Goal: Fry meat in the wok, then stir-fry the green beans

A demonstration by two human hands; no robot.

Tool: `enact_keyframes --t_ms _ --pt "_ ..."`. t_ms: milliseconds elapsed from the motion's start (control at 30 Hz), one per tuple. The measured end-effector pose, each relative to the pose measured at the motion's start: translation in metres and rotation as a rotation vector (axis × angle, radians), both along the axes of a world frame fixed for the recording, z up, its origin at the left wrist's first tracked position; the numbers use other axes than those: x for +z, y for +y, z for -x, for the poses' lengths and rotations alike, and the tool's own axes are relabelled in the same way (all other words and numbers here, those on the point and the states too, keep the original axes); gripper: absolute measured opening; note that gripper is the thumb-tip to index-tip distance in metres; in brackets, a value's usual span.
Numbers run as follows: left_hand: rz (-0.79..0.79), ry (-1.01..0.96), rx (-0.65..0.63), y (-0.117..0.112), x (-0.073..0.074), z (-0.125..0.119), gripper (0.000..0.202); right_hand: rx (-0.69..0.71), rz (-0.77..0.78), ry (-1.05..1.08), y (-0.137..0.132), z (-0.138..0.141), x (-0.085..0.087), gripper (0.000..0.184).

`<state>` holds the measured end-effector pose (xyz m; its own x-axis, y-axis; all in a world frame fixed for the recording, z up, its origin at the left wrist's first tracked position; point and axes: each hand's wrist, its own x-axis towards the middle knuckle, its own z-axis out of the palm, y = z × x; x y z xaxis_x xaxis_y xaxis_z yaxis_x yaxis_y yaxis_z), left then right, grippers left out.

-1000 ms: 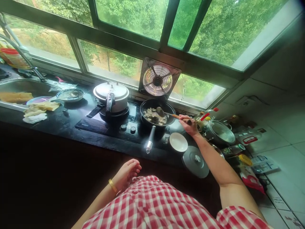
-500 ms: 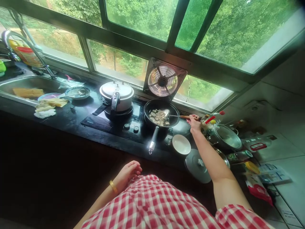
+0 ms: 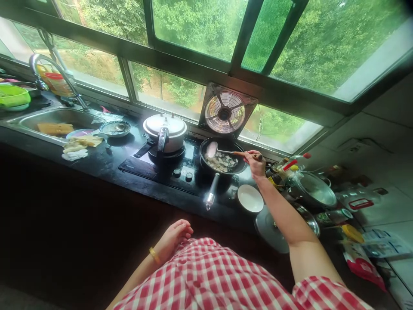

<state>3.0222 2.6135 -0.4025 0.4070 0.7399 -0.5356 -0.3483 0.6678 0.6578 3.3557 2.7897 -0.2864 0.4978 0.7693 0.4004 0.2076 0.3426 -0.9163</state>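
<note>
My right hand [image 3: 256, 163] is wrapped round the wooden handle of a spatula [image 3: 212, 149], whose metal head is in the far left part of a black frying pan [image 3: 241, 168]. Pale sliced pieces of food [image 3: 222, 162] lie in shiny liquid in the pan; I cannot tell what they are. The pan sits on the stove, its handle pointing toward me. In front of my body, my left hand [image 3: 177, 232] hangs with fingers curled in and plainly nothing in them. A yellow bangle circles that wrist.
A pressure cooker [image 3: 165, 129] stands left of the pan, below an exhaust fan [image 3: 225, 113]. A white bowl [image 3: 251, 199] and a grey lid [image 3: 271, 230] are near my right forearm. Farther right is a pot [image 3: 318, 189]; at left, a sink [image 3: 26, 122].
The spatula head has moved left across the pan, and my right hand has moved left with it. The food lies more to the right. The view has shifted slightly; my left hand stays put.
</note>
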Motion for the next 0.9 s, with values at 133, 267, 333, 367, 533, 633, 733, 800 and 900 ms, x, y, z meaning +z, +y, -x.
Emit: enact_keyframes --t_ms 133,267,333,367,533,633,733,800,900 --pt "-0.01 -0.006 -0.02 0.0 0.003 -0.002 0.037 0.053 0.01 -0.187 -0.016 0.004 -0.002 0.027" --pt "-0.006 -0.01 -0.056 0.003 0.003 -0.007 0.038 0.01 0.001 -0.433 -0.028 -0.003 -0.002 0.021" --pt "-0.003 -0.017 -0.073 0.003 0.002 -0.01 0.039 -0.027 -0.009 -0.525 -0.034 -0.011 0.002 0.018" --pt "-0.002 -0.016 -0.077 0.003 0.002 -0.011 0.039 -0.05 -0.014 -0.551 -0.037 -0.016 0.006 0.017" --pt "0.002 -0.012 -0.085 0.003 0.001 -0.015 0.038 -0.084 -0.033 -0.598 -0.064 -0.04 0.03 0.013" --pt "0.007 -0.018 -0.093 0.003 0.002 -0.016 0.04 0.026 0.017 -0.595 -0.085 -0.043 0.043 0.01" --pt "0.006 -0.029 -0.101 0.002 0.004 -0.017 0.042 0.189 0.106 -0.59 -0.101 -0.038 0.046 0.007" --pt "0.006 -0.031 -0.105 0.002 0.005 -0.018 0.041 0.299 0.142 -0.605 -0.102 -0.033 0.039 0.006" --pt "0.004 -0.024 -0.106 0.002 0.006 -0.019 0.041 0.362 0.13 -0.649 -0.088 -0.028 0.023 0.008"
